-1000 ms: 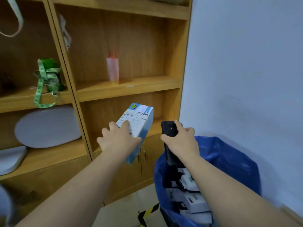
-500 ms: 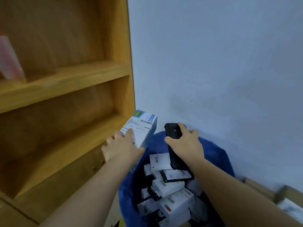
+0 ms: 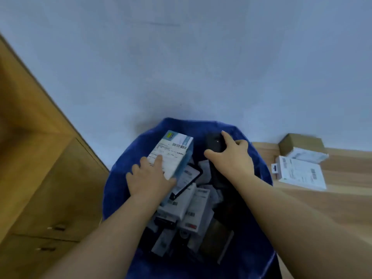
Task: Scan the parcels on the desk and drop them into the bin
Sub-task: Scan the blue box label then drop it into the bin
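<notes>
Head view looks down into the blue-lined bin (image 3: 120, 190), where the left hand (image 3: 149, 181) grips a white-and-blue box (image 3: 173, 156) over the pile of boxes (image 3: 193, 206) already inside. Just beside it, the right hand (image 3: 231, 158) is wrapped round a black scanner (image 3: 213, 142) above the bin. More parcels (image 3: 300, 172) lie on the wooden desk (image 3: 322, 202) to the right, well apart from both hands.

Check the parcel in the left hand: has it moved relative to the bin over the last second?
Yes. The parcel, gripped by the left hand, was beside the bin in front of the shelves; now it is over the bin's opening, above the parcels inside.
</notes>
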